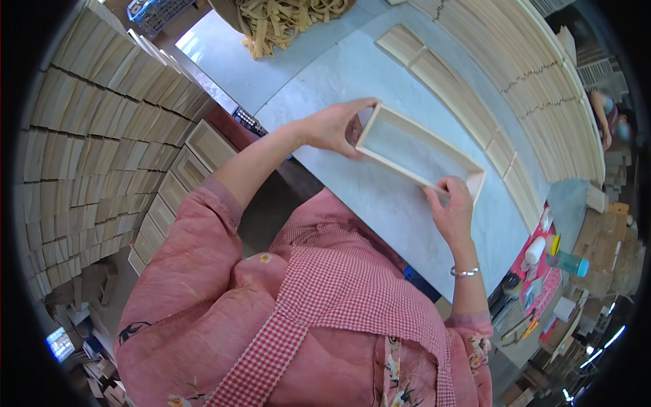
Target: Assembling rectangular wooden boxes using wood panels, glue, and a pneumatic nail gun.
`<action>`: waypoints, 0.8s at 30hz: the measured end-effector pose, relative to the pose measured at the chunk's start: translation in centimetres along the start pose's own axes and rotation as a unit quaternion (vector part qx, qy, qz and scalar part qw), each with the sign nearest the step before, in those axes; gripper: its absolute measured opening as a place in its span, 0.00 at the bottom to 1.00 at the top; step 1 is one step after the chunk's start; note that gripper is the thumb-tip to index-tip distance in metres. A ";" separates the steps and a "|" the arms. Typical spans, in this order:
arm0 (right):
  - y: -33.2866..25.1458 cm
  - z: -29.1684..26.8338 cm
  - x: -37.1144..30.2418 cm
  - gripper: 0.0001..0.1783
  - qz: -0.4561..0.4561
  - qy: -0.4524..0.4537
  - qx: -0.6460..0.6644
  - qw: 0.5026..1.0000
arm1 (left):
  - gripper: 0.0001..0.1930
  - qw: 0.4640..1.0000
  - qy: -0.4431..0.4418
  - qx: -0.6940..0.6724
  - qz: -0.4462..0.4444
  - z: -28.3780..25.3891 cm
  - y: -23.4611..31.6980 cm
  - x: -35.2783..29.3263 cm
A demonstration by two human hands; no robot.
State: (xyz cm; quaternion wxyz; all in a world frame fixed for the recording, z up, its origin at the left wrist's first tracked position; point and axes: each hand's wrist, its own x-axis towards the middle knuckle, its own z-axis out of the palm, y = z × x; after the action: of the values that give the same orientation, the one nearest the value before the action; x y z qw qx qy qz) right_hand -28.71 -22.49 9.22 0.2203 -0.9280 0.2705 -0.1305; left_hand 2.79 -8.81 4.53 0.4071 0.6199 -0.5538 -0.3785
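Observation:
A narrow rectangular wooden frame (420, 178) of thin pale boards is tilted over the white tabletop (325, 166); the table surface shows through its middle. My left hand (337, 127) grips its left short end, thumb and fingers spread across that end board. My right hand (453, 207) pinches the near long board close to the right corner. A silver bangle sits on my right wrist. Beyond the frame lies a long row of thin wooden strips (447, 88), with a few short pieces across it.
Tall stacks of thin boards (88, 136) rise on the left, with finished-looking wooden frames (210, 144) beside them. More strips stand stacked (522, 74) along the far right. A container of wood strips (285, 20) is at the back. A teal bottle (568, 263) stands at right.

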 end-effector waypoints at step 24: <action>-9.6 19.2 38.1 0.09 -0.068 0.074 0.023 0.995 | 0.53 0.998 0.013 -0.058 0.030 3.0 -0.7 0.6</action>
State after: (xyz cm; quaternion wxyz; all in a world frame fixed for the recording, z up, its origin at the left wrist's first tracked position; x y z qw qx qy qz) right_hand 13.75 -30.09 1.80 0.2121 -0.9267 0.2191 -0.2196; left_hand 0.39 -9.64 2.78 0.4611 0.5832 -0.5435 -0.3897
